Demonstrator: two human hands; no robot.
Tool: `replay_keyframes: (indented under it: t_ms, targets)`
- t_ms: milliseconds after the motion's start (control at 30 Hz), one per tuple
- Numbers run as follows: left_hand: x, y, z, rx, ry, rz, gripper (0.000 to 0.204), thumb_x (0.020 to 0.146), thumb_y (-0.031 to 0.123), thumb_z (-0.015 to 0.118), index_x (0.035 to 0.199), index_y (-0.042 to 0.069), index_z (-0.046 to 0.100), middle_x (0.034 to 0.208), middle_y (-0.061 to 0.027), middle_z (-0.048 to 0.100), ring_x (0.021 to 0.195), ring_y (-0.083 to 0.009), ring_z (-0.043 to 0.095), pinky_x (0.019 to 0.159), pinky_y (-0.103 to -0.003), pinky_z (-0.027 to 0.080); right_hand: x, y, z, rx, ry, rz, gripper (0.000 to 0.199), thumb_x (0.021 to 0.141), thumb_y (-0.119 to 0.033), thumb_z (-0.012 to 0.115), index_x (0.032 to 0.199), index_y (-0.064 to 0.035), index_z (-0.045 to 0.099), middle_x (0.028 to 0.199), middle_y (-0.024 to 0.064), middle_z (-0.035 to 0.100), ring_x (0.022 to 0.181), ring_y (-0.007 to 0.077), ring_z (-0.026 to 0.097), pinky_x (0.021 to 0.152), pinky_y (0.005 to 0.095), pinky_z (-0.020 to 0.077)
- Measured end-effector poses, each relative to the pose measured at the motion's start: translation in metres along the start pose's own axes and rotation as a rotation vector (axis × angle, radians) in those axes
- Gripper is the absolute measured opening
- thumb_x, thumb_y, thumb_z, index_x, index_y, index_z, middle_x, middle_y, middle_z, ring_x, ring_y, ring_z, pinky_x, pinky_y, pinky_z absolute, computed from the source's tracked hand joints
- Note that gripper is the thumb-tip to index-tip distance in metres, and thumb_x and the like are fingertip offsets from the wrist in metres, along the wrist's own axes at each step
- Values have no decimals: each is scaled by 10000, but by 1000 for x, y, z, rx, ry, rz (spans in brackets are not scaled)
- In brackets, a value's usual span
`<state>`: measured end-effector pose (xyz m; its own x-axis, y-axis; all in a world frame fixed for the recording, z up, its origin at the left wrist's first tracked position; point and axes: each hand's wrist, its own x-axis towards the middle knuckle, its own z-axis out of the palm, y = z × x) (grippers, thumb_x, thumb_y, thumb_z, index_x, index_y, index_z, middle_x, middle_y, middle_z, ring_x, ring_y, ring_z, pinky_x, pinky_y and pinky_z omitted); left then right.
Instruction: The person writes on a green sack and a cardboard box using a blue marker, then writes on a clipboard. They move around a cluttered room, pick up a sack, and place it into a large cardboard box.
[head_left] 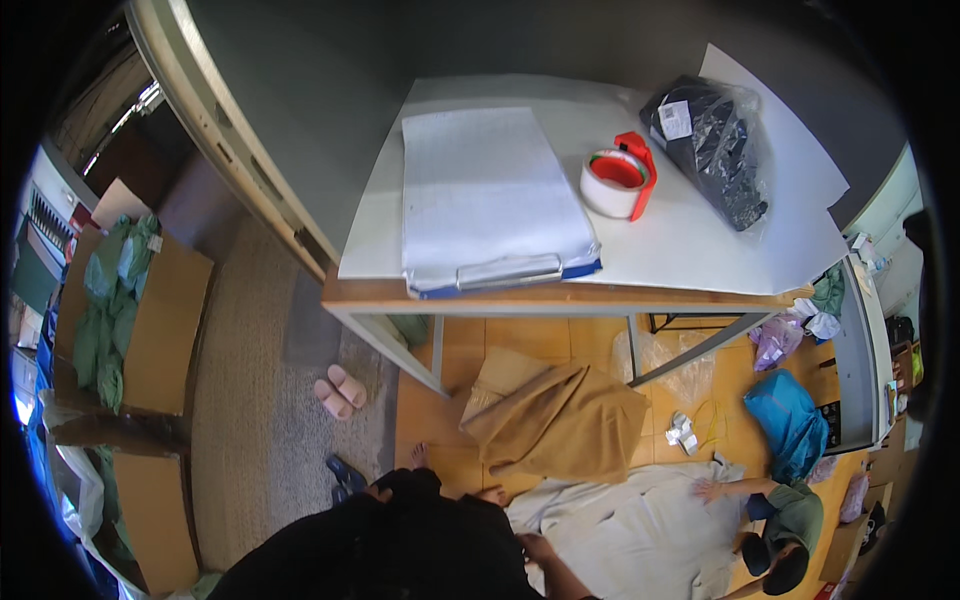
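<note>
So on the table: one clipboard [495,200] with a metal clip and a sheet of white paper, one roll of clear tape in a red dispenser [620,180], and one dark garment bagged in clear plastic [712,150]. Down on the floor I count two pale pink slippers [340,390], one tan folded cloth [555,420], one big light grey sheet of fabric [640,525] and one blue bag [785,420]. One other person's hand [710,490] is on that grey fabric. At least two cardboard boxes [165,330] on the left.
</note>
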<state>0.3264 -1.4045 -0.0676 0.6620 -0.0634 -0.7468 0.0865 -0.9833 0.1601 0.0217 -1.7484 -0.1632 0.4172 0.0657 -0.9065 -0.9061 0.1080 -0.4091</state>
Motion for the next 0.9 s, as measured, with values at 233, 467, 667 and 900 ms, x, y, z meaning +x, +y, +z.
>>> replay_keyframes:
  t_ms: [233,467,667,900]
  targets:
    - [7,-58,-7,255,-209,34,346,812,351,626,977,66,731,952,-200,713,955,-336,696,854,-436,542,-59,-64,-66,191,493,9,373,940,-241,532,1181,40,578,976,181,707,689,264,714,560,355,569]
    - [-15,-32,2,248,-78,44,356,806,371,635,973,72,733,959,-194,713,955,-329,695,839,-433,544,-48,-71,-76,12,392,-4,349,923,-226,562,1171,18,585,956,155,716,699,255,717,563,355,575]
    - [-30,-18,-5,266,-38,44,365,802,388,642,970,78,735,964,-189,713,956,-322,695,826,-429,547,-38,-97,-75,-199,342,-92,348,934,-254,566,1163,6,609,945,136,720,703,230,717,566,345,578]
    - [-42,-8,-16,300,7,30,376,796,408,651,966,84,736,971,-183,713,957,-315,694,811,-426,549,-37,-112,-93,-227,350,-107,359,962,-278,566,1171,12,608,941,143,719,703,228,716,567,349,575]
